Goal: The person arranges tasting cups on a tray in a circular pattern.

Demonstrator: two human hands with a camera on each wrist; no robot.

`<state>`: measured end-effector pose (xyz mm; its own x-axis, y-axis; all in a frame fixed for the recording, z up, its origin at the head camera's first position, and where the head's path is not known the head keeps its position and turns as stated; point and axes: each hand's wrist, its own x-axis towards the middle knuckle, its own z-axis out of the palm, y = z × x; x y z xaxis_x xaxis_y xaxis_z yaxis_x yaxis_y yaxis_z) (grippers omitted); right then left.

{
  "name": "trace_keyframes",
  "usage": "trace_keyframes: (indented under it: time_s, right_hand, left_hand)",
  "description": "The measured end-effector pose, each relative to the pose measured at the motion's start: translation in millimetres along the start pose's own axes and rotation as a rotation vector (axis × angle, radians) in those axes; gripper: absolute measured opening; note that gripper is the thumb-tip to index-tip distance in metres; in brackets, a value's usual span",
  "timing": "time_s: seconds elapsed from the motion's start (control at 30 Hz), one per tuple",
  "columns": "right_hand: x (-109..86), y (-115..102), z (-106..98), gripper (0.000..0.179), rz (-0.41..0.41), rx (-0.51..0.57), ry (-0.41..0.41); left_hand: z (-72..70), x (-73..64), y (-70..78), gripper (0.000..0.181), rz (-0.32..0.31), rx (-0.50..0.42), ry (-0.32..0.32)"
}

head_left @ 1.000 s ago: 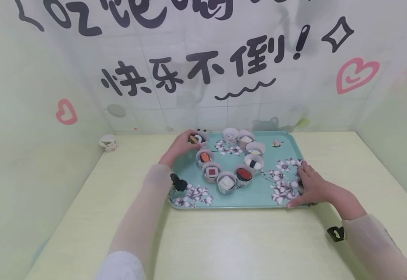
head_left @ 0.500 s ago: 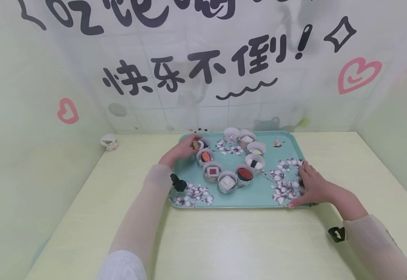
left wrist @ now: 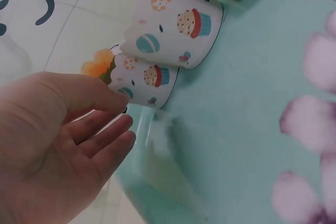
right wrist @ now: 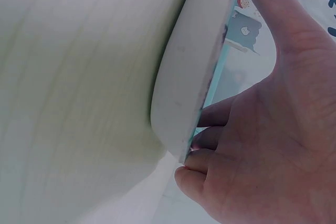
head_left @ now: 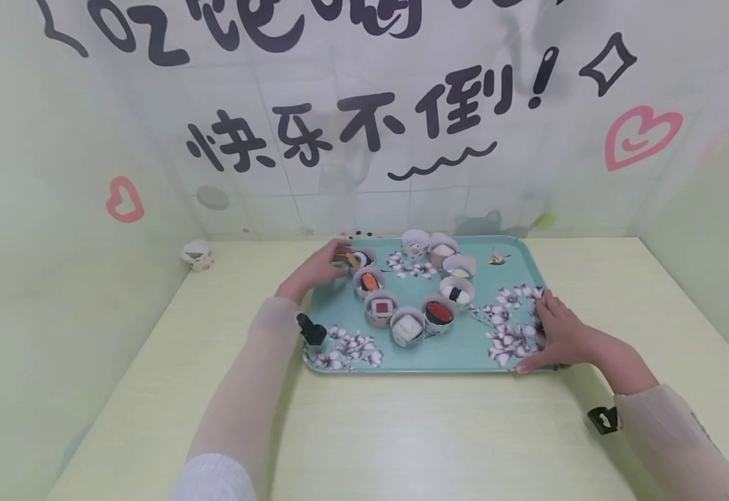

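My left hand [head_left: 315,270] is at the back left of a teal flowered tray [head_left: 452,358], just left of a paper baking cup [head_left: 365,260] holding a sushi-like piece with an orange-brown top. In the left wrist view, its fingers are spread loosely beside that cup [left wrist: 152,83], the index fingertip very near or touching its wall. My right hand [head_left: 567,337] rests on the tray's front right corner, thumb at the front rim and fingers along the right rim. Several such cups form a ring on the tray, among them one with an orange-topped piece [head_left: 370,281].
A lone paper cup [head_left: 198,255] stands on the pale table [head_left: 439,438] at the far left. Translucent printed curtains [head_left: 364,202] with black lettering hang behind and at both sides. One cup at the ring's back [head_left: 416,243] shows no visible filling.
The cup by my left hand has shifted slightly toward me, closer to the orange-topped one. My left fingers have loosened from it and drawn left. The right hand stays put.
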<state>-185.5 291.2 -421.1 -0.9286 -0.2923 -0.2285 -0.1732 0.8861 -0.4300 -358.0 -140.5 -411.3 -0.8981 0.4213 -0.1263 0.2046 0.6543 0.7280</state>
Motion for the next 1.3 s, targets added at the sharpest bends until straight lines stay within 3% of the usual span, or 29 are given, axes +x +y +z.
trace_keyframes:
  time_s: [0.23,0.67,0.97,1.3]
  right_hand:
    - [1.2,-1.3,-0.2,0.136,-0.005,-0.011,0.002]
    - [0.9,1.7,1.4,0.135,0.0,-0.026,0.002]
    - [0.1,1.4,4.4,0.136,-0.03,-0.035,0.026]
    - [1.0,2.7,5.2,0.134,-0.014,-0.044,0.019]
  left_hand:
    - [-13.4,-9.4,-11.2,0.055,0.014,-0.055,0.076]
    - [-45.7,-33.6,-18.4,0.058,0.046,-0.092,0.228]
    - [-66.5,-56.8,-33.1,0.058,-0.054,-0.113,0.426]
    - [-88.2,-78.8,-56.7,0.06,-0.204,-0.166,0.701]
